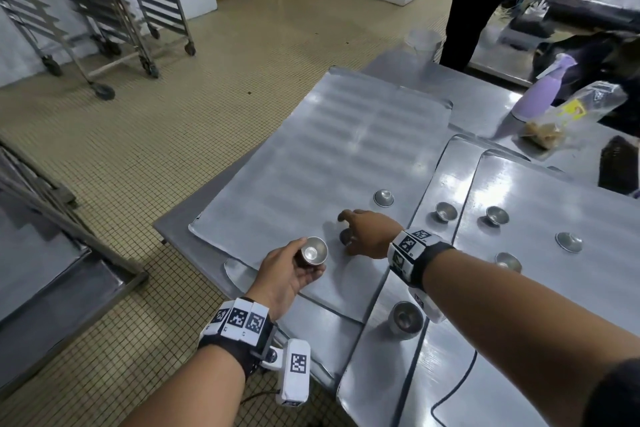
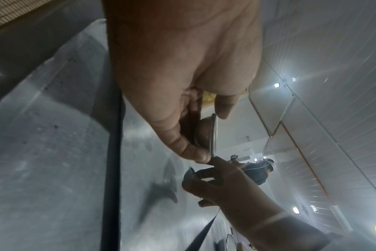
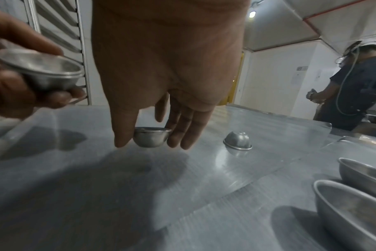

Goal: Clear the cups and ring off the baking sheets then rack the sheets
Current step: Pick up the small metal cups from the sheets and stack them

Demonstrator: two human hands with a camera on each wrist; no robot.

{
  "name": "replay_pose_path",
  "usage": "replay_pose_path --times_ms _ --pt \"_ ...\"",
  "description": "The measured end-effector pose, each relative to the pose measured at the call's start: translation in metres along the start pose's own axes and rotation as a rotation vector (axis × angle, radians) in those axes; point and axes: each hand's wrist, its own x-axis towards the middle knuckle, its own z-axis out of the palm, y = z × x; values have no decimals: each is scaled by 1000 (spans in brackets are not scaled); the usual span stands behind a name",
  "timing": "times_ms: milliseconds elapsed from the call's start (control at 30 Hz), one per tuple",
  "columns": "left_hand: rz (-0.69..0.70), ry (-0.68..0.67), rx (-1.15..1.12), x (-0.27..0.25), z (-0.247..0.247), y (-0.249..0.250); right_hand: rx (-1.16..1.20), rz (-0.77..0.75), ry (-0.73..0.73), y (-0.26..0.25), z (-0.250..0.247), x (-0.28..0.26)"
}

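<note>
Between the thumb and fingers of the left hand (image 1: 284,269), low in the centre of the head view, a small round steel cup (image 1: 313,251) is sitting mouth up; the right wrist view suggests a doubled rim, so it may be two cups nested, though blur is making that hard to settle. Just right of it, the right hand (image 1: 367,233) is reaching down over a second small steel cup (image 3: 151,136) on the large flat aluminium baking sheet (image 1: 311,135). Its thumb and fingers are flanking the cup closely, yet whether they are actually touching it cannot be told, and from the head camera the palm is hiding most of that cup. Further up the same sheet an upturned steel cup (image 1: 383,198) is lying dome up. To the right, overlapping glossy steel sheets (image 1: 540,191) are running off the frame edge, carrying several more small cups (image 1: 497,215) and a taller steel ring-like mould (image 1: 406,320), partly covered by the right forearm. Wheeled tray racks (image 1: 104,3) are standing at upper left, their tops cut off. At upper right a lilac spray bottle (image 1: 540,90) and a clear bag (image 1: 568,114) are appearing smeared.
</note>
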Motion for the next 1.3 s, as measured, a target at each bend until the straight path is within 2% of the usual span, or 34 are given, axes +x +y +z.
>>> replay_pose_path --times_ms 133,367,467,600,733,1000,1167,1300 --pt "12 -26 64 -4 24 -1 27 22 59 8 -22 -27" --pt "77 -100 199 -29 98 -12 350 146 401 47 -53 -128" --pt "97 -115 239 -45 125 -32 507 119 489 54 -52 -177" --pt "110 -184 246 -78 154 -67 501 72 486 65 -37 -229" --pt "90 -247 205 -111 179 -107 500 90 481 79 -17 -269" --pt "50 -315 227 -151 199 -176 407 124 481 105 22 -328" --pt "57 -276 253 -159 195 -198 456 129 479 118 41 -350" --pt "60 -197 248 -153 190 -197 468 221 517 140 44 -350"
